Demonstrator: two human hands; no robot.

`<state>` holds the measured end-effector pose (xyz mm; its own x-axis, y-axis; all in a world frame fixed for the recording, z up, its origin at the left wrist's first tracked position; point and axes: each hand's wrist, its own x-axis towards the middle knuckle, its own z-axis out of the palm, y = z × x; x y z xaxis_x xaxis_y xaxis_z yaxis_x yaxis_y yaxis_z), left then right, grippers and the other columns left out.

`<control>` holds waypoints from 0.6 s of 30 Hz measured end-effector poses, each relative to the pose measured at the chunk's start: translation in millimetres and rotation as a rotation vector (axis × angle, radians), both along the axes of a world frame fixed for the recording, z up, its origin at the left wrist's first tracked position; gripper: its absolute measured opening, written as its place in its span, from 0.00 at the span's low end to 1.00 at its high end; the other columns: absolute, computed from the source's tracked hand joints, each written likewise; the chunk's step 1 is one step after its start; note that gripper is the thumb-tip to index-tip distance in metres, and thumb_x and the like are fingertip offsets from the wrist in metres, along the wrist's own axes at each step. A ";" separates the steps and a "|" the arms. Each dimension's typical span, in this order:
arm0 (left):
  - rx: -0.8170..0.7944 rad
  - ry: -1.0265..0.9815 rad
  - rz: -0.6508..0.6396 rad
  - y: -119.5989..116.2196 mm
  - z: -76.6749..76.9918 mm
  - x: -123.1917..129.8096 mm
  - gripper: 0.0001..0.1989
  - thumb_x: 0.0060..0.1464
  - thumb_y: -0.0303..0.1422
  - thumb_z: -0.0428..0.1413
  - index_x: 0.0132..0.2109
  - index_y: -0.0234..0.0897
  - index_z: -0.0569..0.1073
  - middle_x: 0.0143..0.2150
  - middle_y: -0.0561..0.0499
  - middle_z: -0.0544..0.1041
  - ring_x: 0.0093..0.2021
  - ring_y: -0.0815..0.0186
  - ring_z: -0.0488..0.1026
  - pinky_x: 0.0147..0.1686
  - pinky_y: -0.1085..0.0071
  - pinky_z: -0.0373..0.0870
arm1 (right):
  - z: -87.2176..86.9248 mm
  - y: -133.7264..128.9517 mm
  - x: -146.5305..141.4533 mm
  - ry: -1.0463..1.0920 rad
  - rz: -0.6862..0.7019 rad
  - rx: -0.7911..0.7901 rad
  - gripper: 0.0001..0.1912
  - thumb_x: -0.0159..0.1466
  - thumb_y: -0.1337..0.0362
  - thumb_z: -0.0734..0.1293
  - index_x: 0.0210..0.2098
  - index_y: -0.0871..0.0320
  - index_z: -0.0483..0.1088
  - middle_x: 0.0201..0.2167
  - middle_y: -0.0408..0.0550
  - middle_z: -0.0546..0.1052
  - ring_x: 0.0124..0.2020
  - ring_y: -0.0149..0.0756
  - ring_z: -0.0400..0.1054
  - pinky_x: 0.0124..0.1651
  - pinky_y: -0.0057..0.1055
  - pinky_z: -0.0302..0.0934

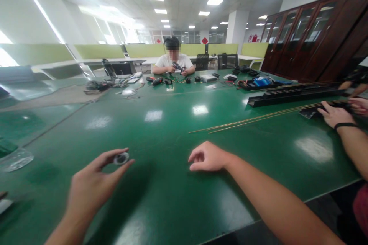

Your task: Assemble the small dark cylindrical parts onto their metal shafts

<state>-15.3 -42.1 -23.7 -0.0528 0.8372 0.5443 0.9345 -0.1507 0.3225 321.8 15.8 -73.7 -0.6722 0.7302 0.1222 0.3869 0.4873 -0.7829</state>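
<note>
On my distant view, a shiny green counter spreads wide. My left hand pinches a small round piece above it; the piece may slip and roll, because only thumb and finger hold it. My right hand is loosely curled, seemingly without load. Leftward, a clear container has contents I cannot tell. Farther, a black tray carries a blue bundle.
</note>
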 end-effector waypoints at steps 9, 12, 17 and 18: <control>-0.129 -0.009 -0.626 67.8 -28.5 119.8 0.11 0.54 0.27 0.56 0.44 0.41 0.77 0.45 0.49 0.77 0.46 0.61 0.74 0.48 0.65 0.72 | -6.1 10.5 3.6 -0.001 -0.304 0.033 0.18 0.56 0.65 0.72 0.46 0.57 0.72 0.28 0.42 0.78 0.27 0.30 0.70 0.32 0.25 0.61; -0.165 -0.055 -0.636 70.5 -47.1 119.2 0.13 0.54 0.27 0.58 0.47 0.43 0.77 0.46 0.49 0.76 0.46 0.62 0.74 0.47 0.66 0.72 | -9.1 13.3 3.4 0.006 -0.344 0.023 0.20 0.55 0.68 0.71 0.47 0.56 0.69 0.28 0.41 0.78 0.27 0.30 0.71 0.32 0.25 0.61; -0.247 -0.124 -0.701 70.0 -60.4 114.4 0.16 0.55 0.29 0.59 0.51 0.47 0.75 0.46 0.52 0.75 0.45 0.64 0.73 0.46 0.69 0.71 | -9.1 10.2 1.1 0.022 -0.333 0.034 0.19 0.55 0.68 0.71 0.46 0.55 0.70 0.28 0.41 0.76 0.27 0.30 0.70 0.31 0.25 0.61; -0.250 -0.149 -0.705 70.1 -60.4 115.0 0.17 0.55 0.29 0.60 0.52 0.47 0.75 0.46 0.52 0.75 0.46 0.65 0.73 0.47 0.69 0.71 | -9.1 9.7 0.9 0.025 -0.335 0.032 0.18 0.55 0.68 0.71 0.45 0.55 0.70 0.27 0.41 0.76 0.26 0.30 0.70 0.31 0.25 0.61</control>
